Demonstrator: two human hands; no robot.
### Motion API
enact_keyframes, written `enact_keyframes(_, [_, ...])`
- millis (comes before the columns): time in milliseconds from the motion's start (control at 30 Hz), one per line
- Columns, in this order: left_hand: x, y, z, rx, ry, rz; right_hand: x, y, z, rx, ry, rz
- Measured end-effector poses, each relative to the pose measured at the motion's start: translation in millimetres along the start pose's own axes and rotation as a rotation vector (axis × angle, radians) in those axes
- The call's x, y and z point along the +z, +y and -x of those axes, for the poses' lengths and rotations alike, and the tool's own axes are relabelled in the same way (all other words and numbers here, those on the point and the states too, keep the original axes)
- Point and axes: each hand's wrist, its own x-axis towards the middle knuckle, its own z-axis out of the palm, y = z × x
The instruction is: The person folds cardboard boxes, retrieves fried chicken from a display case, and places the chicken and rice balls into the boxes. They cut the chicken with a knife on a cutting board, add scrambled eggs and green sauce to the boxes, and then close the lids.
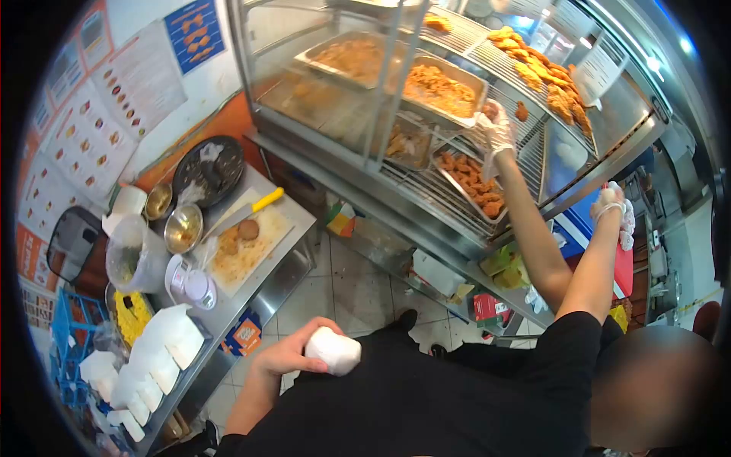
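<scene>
My left hand [293,352], bare, is closed around a white, rounded, paper-like bundle [335,352] in front of my black shirt; its contents are hidden. My right hand [609,204], in a clear plastic glove, reaches out to the far right near a blue and red box [582,217]. Its fingers look curled around something white that is too small to make out. Another person's gloved hand [495,129] is inside the display cabinet [365,164], beside a tray of fried chicken [468,179].
At left, a steel table [293,217] bears a cutting board [255,266], a yellow-handled knife [263,200], metal bowls [183,228], a black pan [209,171] and white cartons [156,354]. A co-worker's blurred head [655,392] is close at right. Tiled floor [346,282] lies between.
</scene>
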Motion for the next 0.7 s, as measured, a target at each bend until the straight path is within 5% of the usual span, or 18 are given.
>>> enact_keyframes(133, [-7.0,-2.7,92.0,0.093,0.38,-0.045,-5.6,8.4,112.2,-0.511,0.112,0.009])
enact_keyframes(267, [-1.7,-0.8,152.1,0.149,0.472,-0.06,101.4,5.9,382.7,-0.66,-0.364,-0.304])
enact_keyframes(367, [-24.0,-0.8,210.1,0.08,0.41,-0.019,180.1,56.1,562.8,-0.383,-0.961,-0.516])
enact_keyframes(433, [-34.7,-9.0,252.9,0.035,0.517,-0.048,220.7,99.6,680.9,0.236,-1.361,-0.66])
enact_keyframes(500, [-30.1,-20.7,287.8,0.125,0.609,0.16,253.3,152.5,771.8,0.499,-1.737,-0.239])
enact_keyframes(567, [-15.9,-34.3,324.5,0.052,0.787,0.012,274.9,207.6,852.0,0.882,-2.051,0.025])
enact_keyframes(633, [5.0,-52.7,362.1,0.027,0.855,0.116,274.8,227.8,941.2,1.044,-2.146,0.351])
enact_keyframes(700, [20.9,-74.7,394.1,0.25,1.015,0.04,280.1,250.8,1018.8,1.151,-2.293,0.566])
